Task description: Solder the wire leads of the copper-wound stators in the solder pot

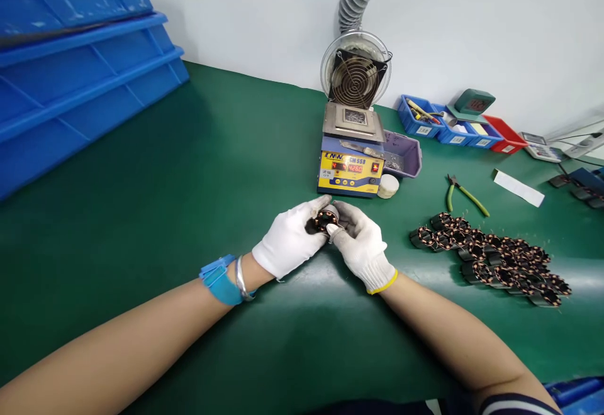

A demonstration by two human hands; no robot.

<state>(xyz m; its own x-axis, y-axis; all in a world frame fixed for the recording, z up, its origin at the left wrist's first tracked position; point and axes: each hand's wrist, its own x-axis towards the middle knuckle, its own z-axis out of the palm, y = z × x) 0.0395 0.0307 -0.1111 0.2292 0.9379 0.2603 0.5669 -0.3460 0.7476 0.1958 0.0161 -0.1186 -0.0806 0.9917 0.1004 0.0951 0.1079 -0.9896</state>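
Both my hands wear white gloves and meet in front of the solder pot. Between them is a motor stator (pixel 326 219), a dark ring with copper windings. My left hand (pixel 295 236) is closed around its left side. On the other side, the fingers and thumb of my right hand (pixel 359 239) grip its rim. Part of the stator is hidden by the gloves. Just beyond stands the yellow and blue solder pot (pixel 352 166), its red display lit and a flat metal blade lying across its front ledge. A round whitish pad (pixel 387 186) sits beside it.
Several stators (pixel 495 254) are grouped on the green table at right, near green-handled cutters (pixel 465 195) and a white paper strip (pixel 519 187). A fume fan (pixel 356 78), purple bin (pixel 408 151), blue bins (pixel 419 116) and red bin (pixel 507 135) line the back. Stacked blue crates (pixel 85 82) stand left.
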